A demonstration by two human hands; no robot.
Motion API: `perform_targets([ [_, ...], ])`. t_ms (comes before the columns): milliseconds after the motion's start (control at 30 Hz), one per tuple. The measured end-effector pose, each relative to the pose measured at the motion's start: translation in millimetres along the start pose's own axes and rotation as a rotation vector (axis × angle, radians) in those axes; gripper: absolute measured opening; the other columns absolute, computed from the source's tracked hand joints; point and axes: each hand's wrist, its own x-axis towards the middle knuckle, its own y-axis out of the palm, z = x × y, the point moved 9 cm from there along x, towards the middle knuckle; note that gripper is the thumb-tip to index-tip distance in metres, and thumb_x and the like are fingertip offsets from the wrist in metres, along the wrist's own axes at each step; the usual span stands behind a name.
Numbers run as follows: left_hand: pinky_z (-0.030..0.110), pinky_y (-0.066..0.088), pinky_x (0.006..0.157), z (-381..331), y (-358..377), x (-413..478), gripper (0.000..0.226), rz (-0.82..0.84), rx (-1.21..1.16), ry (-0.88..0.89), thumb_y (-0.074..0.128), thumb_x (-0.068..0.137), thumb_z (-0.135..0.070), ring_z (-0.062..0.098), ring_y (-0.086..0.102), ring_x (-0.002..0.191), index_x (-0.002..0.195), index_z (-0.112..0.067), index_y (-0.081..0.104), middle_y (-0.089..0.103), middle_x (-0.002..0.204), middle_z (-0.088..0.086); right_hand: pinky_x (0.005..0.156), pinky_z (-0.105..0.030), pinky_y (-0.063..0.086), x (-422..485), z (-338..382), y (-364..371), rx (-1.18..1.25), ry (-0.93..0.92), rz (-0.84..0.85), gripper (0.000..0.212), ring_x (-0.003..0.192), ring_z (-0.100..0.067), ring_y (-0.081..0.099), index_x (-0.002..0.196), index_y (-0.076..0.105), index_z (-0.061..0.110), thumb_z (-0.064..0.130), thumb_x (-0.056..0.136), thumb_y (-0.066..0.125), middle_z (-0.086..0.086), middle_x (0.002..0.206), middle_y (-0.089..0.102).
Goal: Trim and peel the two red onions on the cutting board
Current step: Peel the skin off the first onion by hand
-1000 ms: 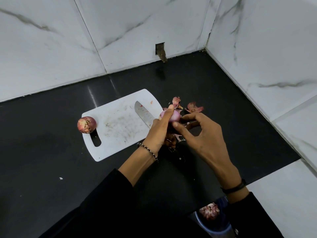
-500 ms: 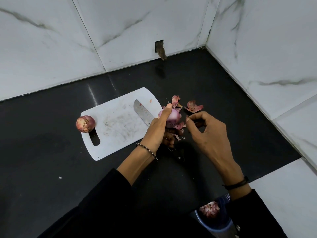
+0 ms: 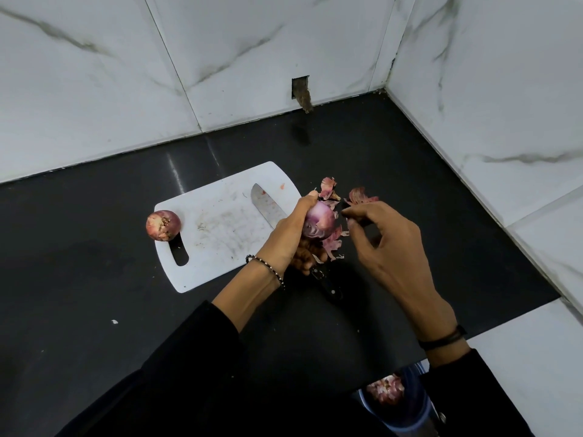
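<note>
My left hand point(image 3: 288, 234) grips a partly peeled red onion point(image 3: 320, 222) just off the right edge of the white cutting board point(image 3: 217, 247); loose skin hangs below the onion. My right hand point(image 3: 391, 247) hovers just right of it, thumb and forefinger nearly pinched together; whether they hold a scrap of skin I cannot tell. The second red onion point(image 3: 163, 225), still in its skin, rests on the board's left end by the handle slot. A knife point(image 3: 268, 206) lies with its blade on the board, its black handle under my left hand.
Torn onion skins point(image 3: 359, 197) lie on the black counter point(image 3: 79, 279) beyond my hands. A blue bowl point(image 3: 394, 405) with peel scraps sits below the counter's near edge. White marble walls close the back and right sides.
My right hand has drawn away from the onion to the right. More bare purple flesh shows on the onion, with skin now hanging beneath it.
</note>
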Motion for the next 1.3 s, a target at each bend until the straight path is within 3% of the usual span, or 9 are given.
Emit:
perform_targets([
  [133, 0.02, 0.038, 0.046, -2, -3, 1, 0.076, 0.028, 0.111, -0.006, 0.035, 0.09, -0.075, 0.015, 0.044, 0.037, 0.069, -0.009, 0.067, 0.06, 0.052, 0.008, 0.071, -0.012, 0.047, 3, 18, 1, 0.05, -0.142, 0.07, 0.021, 0.09, -0.004, 0.062, 0.108, 0.069, 0.019, 0.032, 0.091, 0.069, 0.012, 0.103, 0.065],
  [233, 0.022, 0.038, 0.048, -4, -3, 3, 0.07, 0.043, 0.196, -0.006, 0.037, 0.089, -0.072, 0.015, 0.042, 0.037, 0.069, -0.011, 0.065, 0.057, 0.051, 0.006, 0.07, -0.011, 0.046, 4, 23, 7, 0.053, -0.205, 0.17, 0.039, 0.094, -0.008, 0.059, 0.108, 0.066, 0.018, 0.045, 0.082, 0.077, 0.009, 0.109, 0.059],
  [333, 0.023, 0.039, 0.048, -5, -2, 3, 0.07, 0.059, 0.263, -0.011, 0.039, 0.087, -0.072, 0.014, 0.041, 0.036, 0.072, -0.01, 0.066, 0.056, 0.054, 0.007, 0.07, -0.01, 0.046, 4, 21, 16, 0.02, -0.23, 0.237, 0.047, 0.097, -0.01, 0.056, 0.112, 0.063, 0.018, 0.04, 0.074, 0.083, 0.007, 0.118, 0.052],
  [567, 0.024, 0.045, 0.048, -9, -2, 5, 0.071, 0.065, 0.376, -0.014, 0.039, 0.084, -0.075, 0.011, 0.041, 0.035, 0.076, -0.01, 0.067, 0.057, 0.058, 0.006, 0.069, -0.007, 0.045, 5, 21, 17, 0.04, -0.235, 0.23, 0.047, 0.096, -0.008, 0.053, 0.108, 0.062, 0.02, 0.03, 0.07, 0.088, 0.007, 0.113, 0.048],
  [800, 0.019, 0.04, 0.043, -12, 2, 5, 0.063, 0.087, 0.449, -0.04, 0.042, 0.087, -0.07, 0.01, 0.038, 0.033, 0.076, -0.011, 0.063, 0.054, 0.056, 0.005, 0.065, -0.02, 0.051, 4, 25, 16, 0.036, -0.259, 0.225, 0.049, 0.087, -0.011, 0.051, 0.105, 0.062, 0.018, 0.023, 0.067, 0.092, 0.001, 0.108, 0.049],
  [1000, 0.016, 0.035, 0.041, -16, 2, 0, 0.056, 0.079, 0.453, -0.051, 0.046, 0.088, -0.065, 0.008, 0.032, 0.031, 0.065, -0.014, 0.054, 0.045, 0.047, 0.0, 0.067, -0.023, 0.049, -3, 28, 14, 0.072, -0.277, 0.188, 0.035, 0.086, -0.012, 0.052, 0.089, 0.061, 0.014, 0.036, 0.071, 0.082, 0.003, 0.104, 0.05],
  [1133, 0.016, 0.035, 0.041, -17, 0, -4, 0.057, 0.064, 0.466, -0.028, 0.045, 0.089, -0.066, 0.008, 0.031, 0.03, 0.073, -0.013, 0.056, 0.045, 0.048, 0.001, 0.07, -0.022, 0.047, -5, 26, 14, 0.077, -0.231, 0.163, 0.051, 0.085, -0.009, 0.05, 0.1, 0.059, 0.013, 0.044, 0.066, 0.082, 0.003, 0.104, 0.053],
  [1300, 0.017, 0.036, 0.041, -19, 1, -12, 0.06, 0.047, 0.498, -0.012, 0.045, 0.087, -0.07, 0.009, 0.033, 0.03, 0.076, -0.013, 0.059, 0.046, 0.045, 0.0, 0.07, -0.015, 0.046, -12, 31, 6, 0.089, -0.242, 0.151, 0.05, 0.086, -0.007, 0.049, 0.104, 0.061, 0.015, 0.041, 0.067, 0.083, 0.001, 0.106, 0.053],
])
